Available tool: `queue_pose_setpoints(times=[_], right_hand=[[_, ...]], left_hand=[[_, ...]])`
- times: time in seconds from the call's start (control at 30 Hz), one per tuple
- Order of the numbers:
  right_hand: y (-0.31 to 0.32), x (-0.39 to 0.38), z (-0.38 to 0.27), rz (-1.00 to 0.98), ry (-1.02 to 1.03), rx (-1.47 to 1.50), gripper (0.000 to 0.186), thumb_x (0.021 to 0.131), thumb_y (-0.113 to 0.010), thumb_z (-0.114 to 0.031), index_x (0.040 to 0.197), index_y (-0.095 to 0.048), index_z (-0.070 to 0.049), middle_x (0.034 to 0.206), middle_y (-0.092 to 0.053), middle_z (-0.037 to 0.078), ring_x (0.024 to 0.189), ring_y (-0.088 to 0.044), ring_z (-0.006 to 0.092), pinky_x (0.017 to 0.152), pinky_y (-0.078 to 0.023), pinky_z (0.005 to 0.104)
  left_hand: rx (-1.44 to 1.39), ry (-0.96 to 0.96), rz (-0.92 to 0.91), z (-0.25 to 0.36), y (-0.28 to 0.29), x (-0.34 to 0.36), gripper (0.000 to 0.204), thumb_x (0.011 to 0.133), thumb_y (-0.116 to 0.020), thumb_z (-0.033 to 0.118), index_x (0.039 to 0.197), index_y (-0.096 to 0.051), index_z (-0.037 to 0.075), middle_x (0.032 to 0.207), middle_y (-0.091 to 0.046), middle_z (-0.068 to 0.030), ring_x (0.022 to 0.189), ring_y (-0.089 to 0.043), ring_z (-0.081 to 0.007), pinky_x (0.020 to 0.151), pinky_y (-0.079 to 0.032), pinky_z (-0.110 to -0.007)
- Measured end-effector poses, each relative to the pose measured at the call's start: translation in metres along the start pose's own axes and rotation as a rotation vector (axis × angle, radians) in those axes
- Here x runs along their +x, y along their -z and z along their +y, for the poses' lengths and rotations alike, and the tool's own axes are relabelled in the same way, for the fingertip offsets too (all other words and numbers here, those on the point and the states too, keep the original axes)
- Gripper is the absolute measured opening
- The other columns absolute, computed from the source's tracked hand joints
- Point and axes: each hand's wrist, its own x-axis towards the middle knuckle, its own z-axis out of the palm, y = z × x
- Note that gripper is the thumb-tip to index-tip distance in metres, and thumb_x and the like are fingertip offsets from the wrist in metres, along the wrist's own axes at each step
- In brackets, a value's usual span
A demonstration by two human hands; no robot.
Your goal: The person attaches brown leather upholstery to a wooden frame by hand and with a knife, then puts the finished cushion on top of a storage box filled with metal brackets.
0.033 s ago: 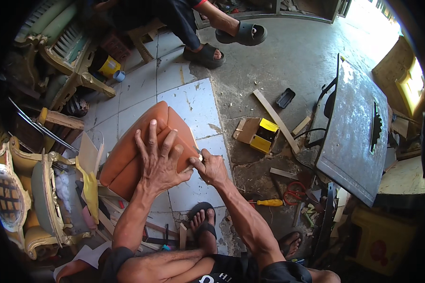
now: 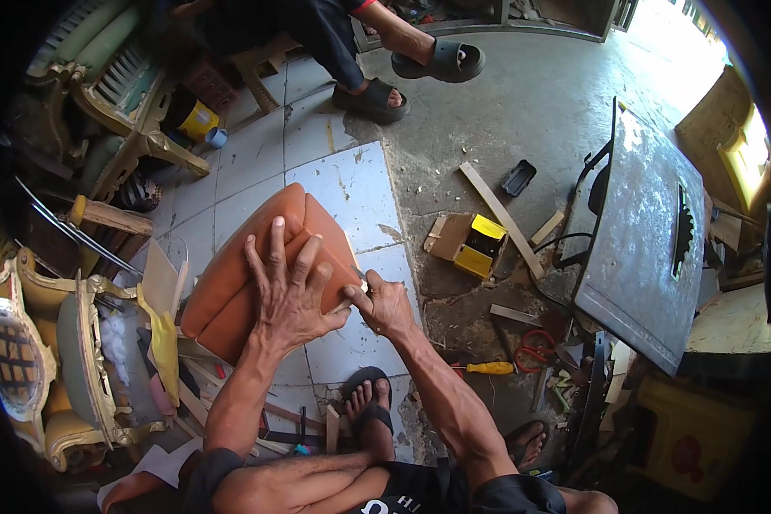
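Note:
An orange-brown upholstered cushion (image 2: 231,287) with stitched seams rests tilted in front of me above the white tiles. My left hand (image 2: 284,287) lies on top of it, fingers spread and pressing on the covering. At the cushion's right edge, where a pale strip shows, my right hand (image 2: 380,303) is closed with the thumb against the edge. A thin, greyish sliver (image 2: 359,273) pokes out by its fingers; most of what it grips is hidden in the hand.
To the right stand a metal saw table (image 2: 638,231) with a toothed blade and a yellow-and-black box (image 2: 481,247). Red-handled scissors (image 2: 534,347) and a yellow-handled screwdriver (image 2: 490,368) lie nearer. Carved chair frames (image 2: 77,343) crowd the left. Another person's sandalled foot (image 2: 373,101) is ahead.

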Motion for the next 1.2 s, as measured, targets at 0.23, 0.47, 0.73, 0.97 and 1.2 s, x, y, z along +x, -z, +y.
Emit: queue_pose_setpoints(times=[0.23,0.47,0.73,0.97,1.2], right_hand=[[0.002,-0.008,-0.008,0.164,0.004,-0.041,0.066,0.094,-0.065,-0.065,0.083,-0.062,0.0,0.057,-0.061,0.025,0.061,-0.068,0.0474,0.054,-0.052,0.0534],[0.021,0.005,-0.012,0.034,-0.087,0.001,0.07,0.094,-0.063,-0.067,0.085,-0.06,0.002,0.063,-0.063,0.026,0.069,-0.069,0.0472,0.063,-0.053,0.0519],[0.021,0.006,-0.019,0.056,-0.112,0.006,0.073,0.095,-0.057,-0.071,0.09,-0.062,0.002,0.064,-0.064,0.027,0.069,-0.069,0.0486,0.063,-0.053,0.0536],[0.025,0.015,-0.007,0.005,-0.036,-0.063,0.066,0.097,-0.06,-0.065,0.091,-0.061,0.001,0.064,-0.063,0.027,0.067,-0.068,0.0483,0.061,-0.052,0.0529],[0.018,0.014,-0.013,0.108,-0.164,0.093,0.063,0.1,-0.057,-0.061,0.088,-0.06,0.002,0.069,-0.063,0.028,0.071,-0.068,0.0478,0.064,-0.05,0.0536]], left_hand=[[-0.021,0.014,-0.004,0.0,-0.01,0.001,0.066,0.07,-0.085,0.047,0.114,-0.05,0.012,0.146,-0.037,-0.0117,0.153,-0.013,-0.0518,0.115,-0.009,-0.083],[0.015,0.005,0.028,0.0,-0.011,0.005,0.064,0.072,-0.081,0.048,0.115,-0.055,0.009,0.144,-0.036,-0.0117,0.151,-0.016,-0.0526,0.111,-0.015,-0.085],[0.017,0.042,0.017,-0.001,-0.013,0.01,0.067,0.072,-0.081,0.05,0.118,-0.054,0.009,0.145,-0.035,-0.0119,0.152,-0.015,-0.0525,0.111,-0.014,-0.085],[0.027,0.037,0.032,-0.001,-0.013,0.012,0.068,0.071,-0.082,0.049,0.118,-0.054,0.008,0.147,-0.034,-0.0121,0.153,-0.014,-0.0522,0.111,-0.013,-0.085],[0.031,0.06,0.012,-0.007,-0.014,0.014,0.077,0.066,-0.085,0.051,0.121,-0.054,0.007,0.148,-0.035,-0.0131,0.154,-0.011,-0.0518,0.113,-0.009,-0.085]])
